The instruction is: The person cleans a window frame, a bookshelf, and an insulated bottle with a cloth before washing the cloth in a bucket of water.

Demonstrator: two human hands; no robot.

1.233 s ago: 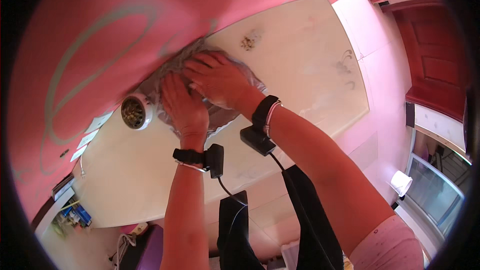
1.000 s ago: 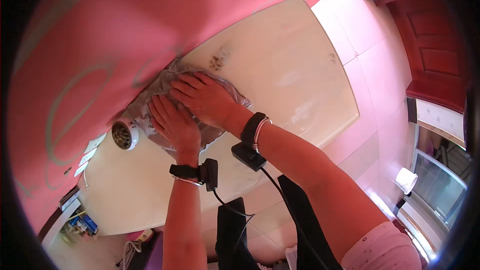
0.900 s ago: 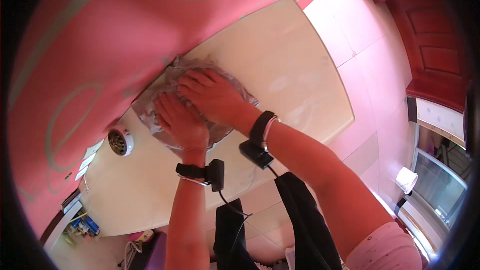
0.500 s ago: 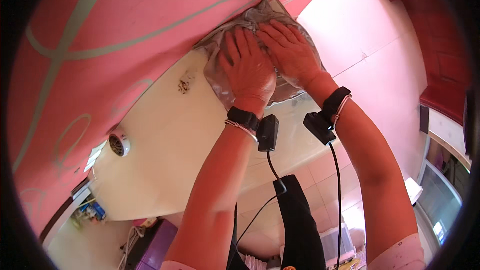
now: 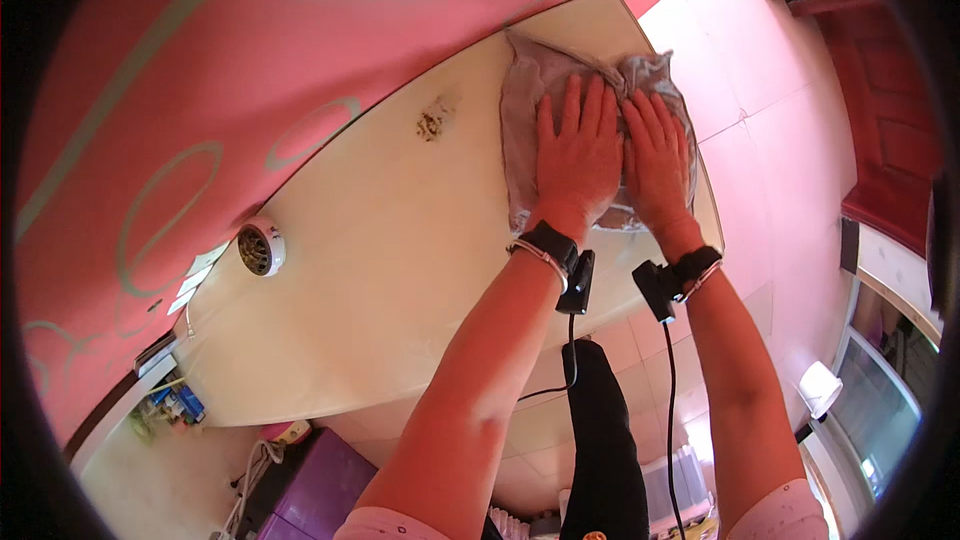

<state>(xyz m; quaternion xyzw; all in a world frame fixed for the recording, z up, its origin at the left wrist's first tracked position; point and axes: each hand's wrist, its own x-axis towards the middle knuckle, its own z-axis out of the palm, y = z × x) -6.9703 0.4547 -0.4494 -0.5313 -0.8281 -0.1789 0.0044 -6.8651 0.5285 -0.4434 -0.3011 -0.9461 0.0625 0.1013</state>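
Note:
A crumpled greyish-mauve cloth [image 5: 522, 130] lies spread on the right part of a cream tabletop [image 5: 380, 270]. Both my hands press down on it, side by side. My left hand [image 5: 580, 155] rests flat with its fingers stretched out toward the far side. Close beside it on the right, my right hand [image 5: 657, 165] also lies flat, fingers extended over the cloth's right half. Neither hand grips the cloth. Left of the cloth, near the wall edge, the tabletop has a dark speckled stain [image 5: 432, 123].
At the table's far left stands a white round container with a dark slotted top [image 5: 260, 246]. A pink wall [image 5: 150, 90] runs along the far edge. Black cables [image 5: 672, 420] hang from devices on my wrists. A purple cabinet [image 5: 325, 490] stands below the near left edge.
Both hands have drawn the cloth back toward me, off the table's far right corner, which now shows bare. My view has shifted too, so the stain appears farther right and higher.

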